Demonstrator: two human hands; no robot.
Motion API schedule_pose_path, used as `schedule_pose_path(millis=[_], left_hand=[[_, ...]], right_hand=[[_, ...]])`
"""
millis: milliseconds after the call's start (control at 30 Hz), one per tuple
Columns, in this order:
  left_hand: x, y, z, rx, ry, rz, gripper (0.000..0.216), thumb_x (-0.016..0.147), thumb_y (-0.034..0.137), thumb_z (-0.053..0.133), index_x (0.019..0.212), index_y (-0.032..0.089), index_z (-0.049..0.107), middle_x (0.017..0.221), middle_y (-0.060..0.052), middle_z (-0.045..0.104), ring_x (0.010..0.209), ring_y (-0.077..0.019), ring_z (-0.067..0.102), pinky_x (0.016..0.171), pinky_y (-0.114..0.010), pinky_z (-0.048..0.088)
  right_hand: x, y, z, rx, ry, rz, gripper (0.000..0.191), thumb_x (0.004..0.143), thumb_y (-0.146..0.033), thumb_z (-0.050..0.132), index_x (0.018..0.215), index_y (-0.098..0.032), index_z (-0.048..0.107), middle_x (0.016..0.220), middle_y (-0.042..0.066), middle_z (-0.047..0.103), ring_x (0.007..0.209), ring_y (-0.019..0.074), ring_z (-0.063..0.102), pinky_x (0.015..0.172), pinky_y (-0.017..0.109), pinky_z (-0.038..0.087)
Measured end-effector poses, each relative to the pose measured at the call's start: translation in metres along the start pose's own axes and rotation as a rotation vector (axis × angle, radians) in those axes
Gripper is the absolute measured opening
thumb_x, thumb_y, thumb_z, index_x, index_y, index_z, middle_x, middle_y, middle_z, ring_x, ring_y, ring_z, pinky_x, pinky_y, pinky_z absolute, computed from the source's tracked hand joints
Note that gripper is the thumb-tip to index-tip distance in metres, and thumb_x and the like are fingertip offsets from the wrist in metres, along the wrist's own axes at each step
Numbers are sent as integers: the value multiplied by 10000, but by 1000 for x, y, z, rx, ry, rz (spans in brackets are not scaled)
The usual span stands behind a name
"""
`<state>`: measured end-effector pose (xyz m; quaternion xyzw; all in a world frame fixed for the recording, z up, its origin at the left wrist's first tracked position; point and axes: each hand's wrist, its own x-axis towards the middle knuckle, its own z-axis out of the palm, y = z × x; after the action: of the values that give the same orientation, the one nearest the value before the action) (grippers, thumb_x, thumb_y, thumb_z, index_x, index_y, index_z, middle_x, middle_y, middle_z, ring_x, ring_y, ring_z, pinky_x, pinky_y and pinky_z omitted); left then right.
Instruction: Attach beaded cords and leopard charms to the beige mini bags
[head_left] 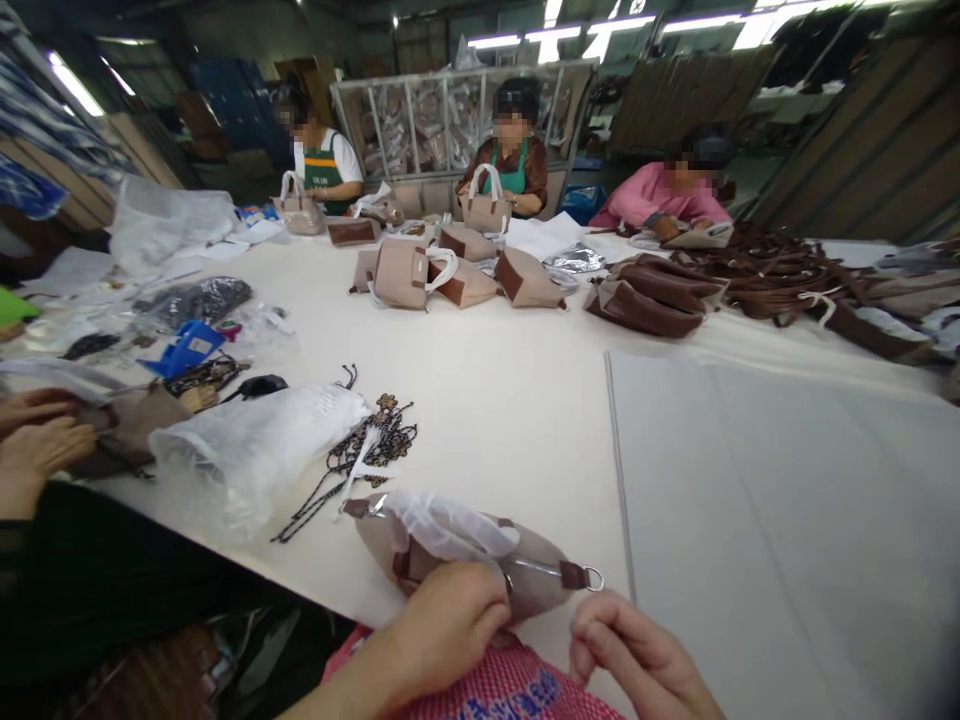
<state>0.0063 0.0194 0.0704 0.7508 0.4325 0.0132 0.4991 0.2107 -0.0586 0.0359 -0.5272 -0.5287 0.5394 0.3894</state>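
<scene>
A small beige leather pouch with brown trim [525,585] is lying at the near edge of the white worktable [525,400], partly wrapped in thin white tissue [450,530]. The left hand [442,625] is closed on the pouch's near side, fingers curled over it. The right hand [637,655] is held just beside the metal ring [594,579]; fingers bent, grip not discernible. A tangle of dark beaded chains [367,450] is seen nearby.

1. Three people seated along the counter's [525,400] far side: green apron [324,165], teal apron [514,150], pink top [660,195].
2. Two upright handbags with white handles [300,208] [486,205].
3. One beige pouch [465,565] at the near edge.
4. Wearer's two hands [450,620] [637,660].
5. A co-worker's two hands [34,440], at left.
6. One blue tag [187,348].
</scene>
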Motion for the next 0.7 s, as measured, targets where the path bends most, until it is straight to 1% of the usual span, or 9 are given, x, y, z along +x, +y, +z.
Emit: schedule_pose_path(millis=[33,100,167,233,333,500,567,633,700], left_hand=[[-3,-8,-1,69,5,-16,262,856,208,470,655,190,637,700,-12,648,683,-171,565,654,-278,384],[-10,-21,-1,111,-34,-25,277,857,213,484,640,197,654,664,-8,655,640,-166,571,634,-274,385],[-14,-32,4,90,-12,-39,238,859,198,490,744,213,697,741,-5,696,706,-172,614,681,-269,410],[-16,-41,15,53,75,-72,231,870,186,479,877,229,706,875,-10,723,836,-185,641,768,-275,430],[-12,-50,40,19,213,-128,203,862,165,487,920,215,675,959,-25,709,920,-192,630,826,-286,436],[0,-46,76,92,410,-210,110,872,164,505,874,198,610,874,-29,673,823,-194,617,745,-301,446],[4,-40,84,213,484,-235,76,865,239,569,918,195,602,902,-47,666,860,-235,608,759,-345,453],[9,-36,87,335,546,-235,214,825,324,649,983,190,596,961,-70,653,924,-285,587,794,-403,458],[13,-34,90,406,557,-223,247,808,356,671,977,190,599,970,-78,642,937,-305,571,805,-436,461]], right_hand=[[1,10,-1,-87,-41,21,312,978,-382,428,755,-237,591,663,-14,617,632,142,619,616,229,519],[3,28,-3,-302,-83,-25,307,967,-367,436,743,-223,588,693,1,610,652,153,617,613,245,504],[5,43,-4,-472,-100,-105,278,972,-324,420,790,-226,604,758,15,620,710,165,634,644,262,504],[7,52,-5,-568,-106,-163,259,982,-288,399,854,-237,618,802,22,626,753,174,649,669,277,505],[9,57,-6,-623,-95,-229,262,994,-270,382,905,-241,627,801,27,620,749,180,661,652,281,504],[14,61,-6,-613,-78,-314,235,995,-259,399,978,-238,632,839,38,653,771,184,677,662,280,522],[17,63,-6,-640,-74,-332,234,992,-267,409,970,-231,639,815,38,655,742,192,680,640,289,521],[20,65,-6,-647,-89,-336,226,987,-266,421,968,-231,644,815,37,661,747,194,685,641,289,524],[22,65,-5,-636,-97,-324,214,981,-259,435,968,-235,647,830,36,672,772,196,689,660,290,527]])
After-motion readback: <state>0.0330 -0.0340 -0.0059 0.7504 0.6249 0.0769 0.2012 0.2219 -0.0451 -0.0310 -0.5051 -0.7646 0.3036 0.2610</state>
